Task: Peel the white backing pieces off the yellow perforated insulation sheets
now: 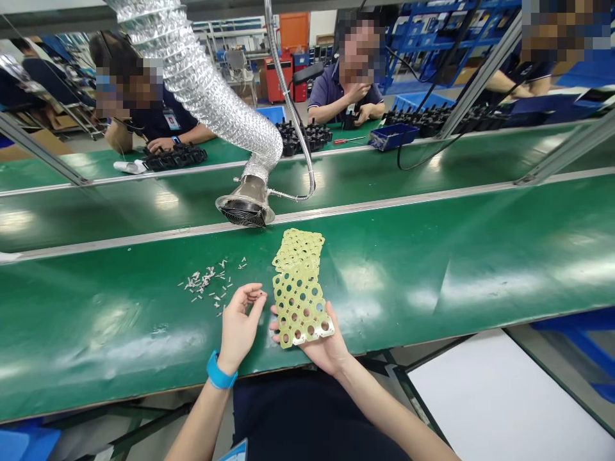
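My right hand (pixel 331 349) holds a yellow-green perforated panel (pixel 298 307) from below, its fingers showing at the left edge and the thumb at the right edge. Rows of round holes run across this panel, and its near end looks whitish. Just beyond it lies a second similar panel (pixel 303 246) on the green work surface, partly overlapped by the first. To the left of the panels, my left hand (pixel 243 320) is raised with thumb and fingertips pinched together; anything in the pinch is too small to name. Loose small whitish pieces (pixel 204 280) lie scattered beyond its wrist to the left.
A fume extraction nozzle (pixel 247 198) on a silver flexible duct (pixel 216 96) hangs over the bench beyond the panels. A metal rail (pixel 144 239) crosses behind. Several people sit opposite near black parts (pixel 175 157) and a blue tray (pixel 393 136). A white board (pixel 500 397) is at lower right.
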Demonstrator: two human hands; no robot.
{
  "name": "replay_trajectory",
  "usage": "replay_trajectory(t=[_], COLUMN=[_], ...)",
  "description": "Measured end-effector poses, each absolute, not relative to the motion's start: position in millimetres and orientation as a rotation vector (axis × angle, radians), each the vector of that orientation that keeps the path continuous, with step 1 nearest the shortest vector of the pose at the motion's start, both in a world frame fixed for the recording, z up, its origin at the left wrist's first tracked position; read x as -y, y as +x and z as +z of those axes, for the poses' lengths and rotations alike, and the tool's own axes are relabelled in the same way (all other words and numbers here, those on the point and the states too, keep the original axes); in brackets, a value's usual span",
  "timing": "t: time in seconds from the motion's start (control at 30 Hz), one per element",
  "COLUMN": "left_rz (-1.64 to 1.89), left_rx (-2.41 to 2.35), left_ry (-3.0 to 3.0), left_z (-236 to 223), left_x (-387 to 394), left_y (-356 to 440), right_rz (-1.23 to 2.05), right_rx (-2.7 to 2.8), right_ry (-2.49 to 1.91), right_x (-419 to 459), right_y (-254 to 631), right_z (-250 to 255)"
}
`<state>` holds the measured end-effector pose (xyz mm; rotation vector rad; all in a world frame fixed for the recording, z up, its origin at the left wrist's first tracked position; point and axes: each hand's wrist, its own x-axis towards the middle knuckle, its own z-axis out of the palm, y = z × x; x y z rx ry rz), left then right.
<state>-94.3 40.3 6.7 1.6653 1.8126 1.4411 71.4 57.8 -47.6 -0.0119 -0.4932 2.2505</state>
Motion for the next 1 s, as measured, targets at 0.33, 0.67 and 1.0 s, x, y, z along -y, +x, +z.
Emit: replay_trajectory(t=[0.33, 0.67, 1.0], left_rz=[1.333, 1.304, 1.076], left_rx=[-1.815, -1.753, -1.712], left_ry=[1.949, 1.691, 1.763], left_z=[14, 21, 21], left_x=[-44, -55, -66], left_y=[-76, -69, -68], right_rz=[2.246, 2.231, 2.235], right_rx=[0.520, 0.537, 0.544], right_ry=[-0.019, 0.016, -0.019], right_x=[-58, -58, -57], right_y=[71, 71, 71], right_z=[-50, -50, -52])
